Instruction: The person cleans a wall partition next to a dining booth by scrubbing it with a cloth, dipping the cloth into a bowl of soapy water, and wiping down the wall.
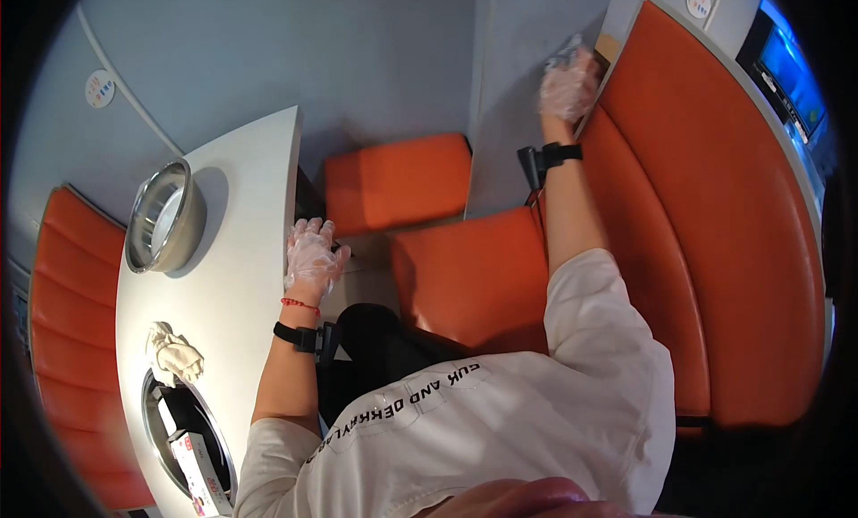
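My left hand [313,257], in a clear plastic glove, hangs beside the edge of the white table [259,187]. Its fingers are spread and nothing is in them. Up by the grey wall, next to the top of the orange bench backrest [706,223], is my right hand [568,87], also gloved and slightly blurred. It is closed on a crumpled grey cloth [564,53], pressed to or very near the wall; the exact contact is unclear. Both wrists wear black straps with small devices.
A steel bowl [179,236] with something whitish inside stands on the table. Nearer lie a beige cloth [174,353] and a printed box [198,473] at a round opening. Orange seats [474,268] fill the corner. A lit screen [791,67] is behind the backrest.
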A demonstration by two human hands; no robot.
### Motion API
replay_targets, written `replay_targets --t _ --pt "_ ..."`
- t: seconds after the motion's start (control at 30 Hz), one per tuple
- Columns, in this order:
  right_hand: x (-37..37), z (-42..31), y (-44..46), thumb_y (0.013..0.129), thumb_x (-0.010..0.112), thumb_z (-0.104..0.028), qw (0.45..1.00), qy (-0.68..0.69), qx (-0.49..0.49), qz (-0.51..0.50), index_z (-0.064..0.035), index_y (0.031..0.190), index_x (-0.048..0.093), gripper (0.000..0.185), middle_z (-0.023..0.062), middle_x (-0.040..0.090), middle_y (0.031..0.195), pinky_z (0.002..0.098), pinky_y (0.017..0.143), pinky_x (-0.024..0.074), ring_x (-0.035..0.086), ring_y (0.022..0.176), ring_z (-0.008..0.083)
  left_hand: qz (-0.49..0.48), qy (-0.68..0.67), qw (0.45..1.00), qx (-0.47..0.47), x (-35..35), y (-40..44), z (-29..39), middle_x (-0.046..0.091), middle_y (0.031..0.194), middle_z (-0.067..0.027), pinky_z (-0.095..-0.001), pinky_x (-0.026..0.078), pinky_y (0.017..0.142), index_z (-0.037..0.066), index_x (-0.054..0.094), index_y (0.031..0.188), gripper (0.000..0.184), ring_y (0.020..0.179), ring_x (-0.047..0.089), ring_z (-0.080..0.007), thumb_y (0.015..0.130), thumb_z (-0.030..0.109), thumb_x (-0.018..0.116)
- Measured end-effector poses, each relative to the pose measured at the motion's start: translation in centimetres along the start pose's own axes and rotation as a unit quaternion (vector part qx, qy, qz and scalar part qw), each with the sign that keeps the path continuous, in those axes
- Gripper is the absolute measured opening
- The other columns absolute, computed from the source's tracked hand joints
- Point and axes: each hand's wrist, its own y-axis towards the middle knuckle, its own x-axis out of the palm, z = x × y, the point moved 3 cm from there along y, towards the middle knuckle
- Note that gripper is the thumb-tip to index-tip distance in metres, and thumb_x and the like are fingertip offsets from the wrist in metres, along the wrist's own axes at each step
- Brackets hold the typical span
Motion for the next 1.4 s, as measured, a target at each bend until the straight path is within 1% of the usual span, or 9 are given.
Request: replay_targets --t 0.17,0.33,0.43,0.53,0.63,0.77,1.03,1.13,1.4 --pt "1.3 -0.5 -5.7 0.092 0.057 -0.013 0.968 -0.138 -0.188 -0.091 -0.0119 0.122 0.061 0.030 0.0124 0.066 0.111 0.0398 0.087 0.0591 0.069 0.099 0.0310 0.014 -0.010 0.999 0.027 0.6 0.3 -0.4 0.058 0.137 -0.0136 -0.0492 0.040 0.109 0.008 0.062 0.130 0.052 0.128 0.050 -0.0364 0.085 0.031 0.073" --pt "-4.8 -4.1 1.5 0.091 0.063 -0.006 0.960 0.098 0.207 -0.160 -0.0104 0.122 0.062 0.031 0.0112 0.068 0.107 0.0389 0.085 0.0549 0.068 0.097 0.0237 -0.014 0.010 1.000 0.007 -0.1 0.3 0.0 0.058 0.139 -0.0123 -0.0502 0.040 0.109 0.008 0.062 0.130 0.051 0.131 0.048 -0.0354 0.086 0.032 0.072" --pt "1.8 -1.2 -1.3 0.088 0.063 -0.005 0.966 0.242 -0.005 0.088 -0.0118 0.120 0.062 0.033 0.0141 0.067 0.103 0.0403 0.083 0.0559 0.069 0.093 0.0287 -0.005 0.024 1.000 0.016 1.1 0.4 -0.2 0.057 0.141 -0.0122 -0.0506 0.040 0.110 0.009 0.062 0.132 0.052 0.134 0.047 -0.0350 0.087 0.033 0.072" --pt "3.1 -2.9 -8.1 0.092 0.061 -0.017 0.993 -0.107 -0.024 -0.039 -0.0110 0.122 0.059 0.031 0.0198 0.067 0.106 0.0428 0.082 0.0554 0.067 0.097 0.0364 -0.007 0.028 0.999 0.028 1.3 0.7 -0.4 0.056 0.141 -0.0112 -0.0502 0.036 0.113 0.009 0.061 0.133 0.054 0.135 0.046 -0.0340 0.087 0.035 0.071" --pt "3.9 -0.1 -12.6 0.094 0.054 -0.014 0.969 -0.031 -0.155 -0.190 -0.0124 0.122 0.060 0.029 0.0165 0.067 0.106 0.0455 0.083 0.0599 0.071 0.096 0.0379 -0.006 0.029 0.999 0.023 1.6 0.6 -0.4 0.056 0.141 -0.0107 -0.0499 0.035 0.115 0.009 0.061 0.132 0.054 0.134 0.046 -0.0337 0.087 0.036 0.070" --pt "-0.1 -1.7 -10.5 0.092 0.058 -0.016 0.944 0.047 -0.037 -0.324 -0.0086 0.117 0.055 0.026 0.0215 0.068 0.111 0.0477 0.085 0.0581 0.069 0.100 0.0434 -0.042 0.020 0.999 0.002 0.4 0.5 -0.1 0.055 0.145 -0.0125 -0.0494 0.038 0.113 0.008 0.060 0.136 0.054 0.136 0.047 -0.0353 0.090 0.037 0.068" --pt "4.7 -1.7 -10.8 0.095 0.059 -0.020 0.993 0.036 -0.091 0.061 -0.0103 0.130 0.055 0.036 0.0236 0.066 0.106 0.0468 0.085 0.0530 0.065 0.100 0.0428 -0.027 0.017 0.999 0.020 1.2 0.8 -0.3 0.056 0.145 -0.0131 -0.0499 0.037 0.114 0.008 0.061 0.136 0.054 0.137 0.046 -0.0361 0.091 0.037 0.067" --pt "1.7 -4.2 -15.2 0.093 0.059 -0.015 0.963 0.129 0.200 -0.129 -0.0119 0.123 0.062 0.030 0.0219 0.066 0.108 0.0460 0.084 0.0534 0.066 0.097 0.0420 -0.026 0.009 0.999 0.021 1.3 0.6 -0.2 0.055 0.146 -0.0134 -0.0512 0.034 0.116 0.008 0.061 0.136 0.054 0.137 0.045 -0.0363 0.090 0.037 0.067" --pt "12.5 6.7 -33.4 0.091 0.062 -0.019 0.829 0.101 0.465 -0.292 -0.0021 0.116 0.051 0.032 0.0227 0.068 0.106 0.0478 0.080 0.0577 0.071 0.096 0.0371 -0.028 0.054 0.997 0.036 1.7 1.8 0.4 0.054 0.146 -0.0135 -0.0524 0.028 0.119 0.009 0.059 0.138 0.054 0.139 0.043 -0.0361 0.091 0.035 0.067"
